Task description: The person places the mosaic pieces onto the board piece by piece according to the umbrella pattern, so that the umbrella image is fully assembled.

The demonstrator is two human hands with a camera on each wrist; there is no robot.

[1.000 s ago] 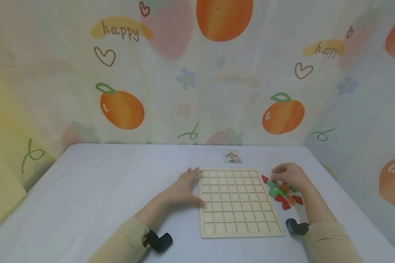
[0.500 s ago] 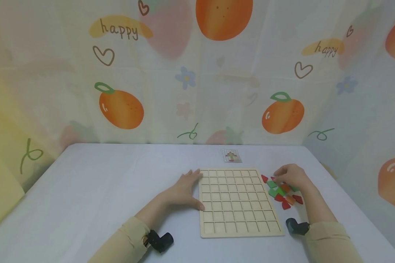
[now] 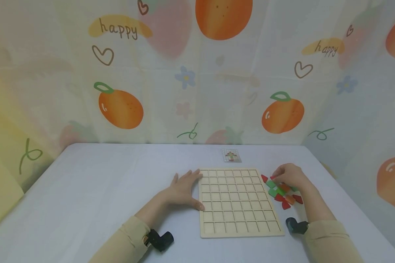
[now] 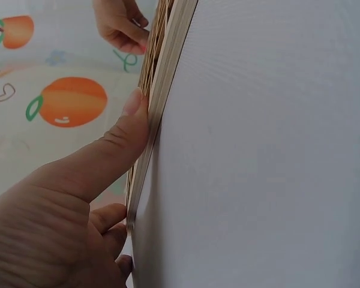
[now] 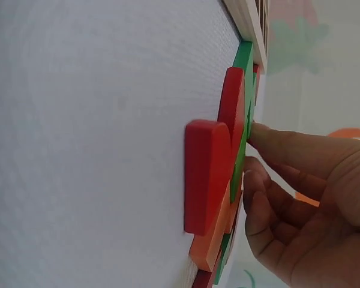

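A pale wooden grid board (image 3: 238, 201) lies on the white table. My left hand (image 3: 183, 191) is spread at its left edge, the fingertips at the far left corner and the thumb lower down. In the left wrist view the thumb (image 4: 117, 141) rests over the board's edge. My right hand (image 3: 290, 174) is over the far end of a group of flat coloured blocks right of the board, thumb and forefinger pinching a small red block (image 3: 272, 177), mostly hidden by the fingers. Beneath and nearer lie green blocks (image 3: 272, 192), orange blocks (image 3: 290, 199) and red blocks (image 3: 286, 205).
A small picture card (image 3: 231, 156) with a grid and a coloured figure lies beyond the board. Another red block (image 3: 264, 178) lies at the board's right edge. A printed fruit curtain (image 3: 197, 91) hangs behind the table (image 3: 95, 197).
My left hand stays at the board's edge, its thumb slightly lower than a second ago. My right fingers have shifted a little among the blocks, and the red block shows at their tips.
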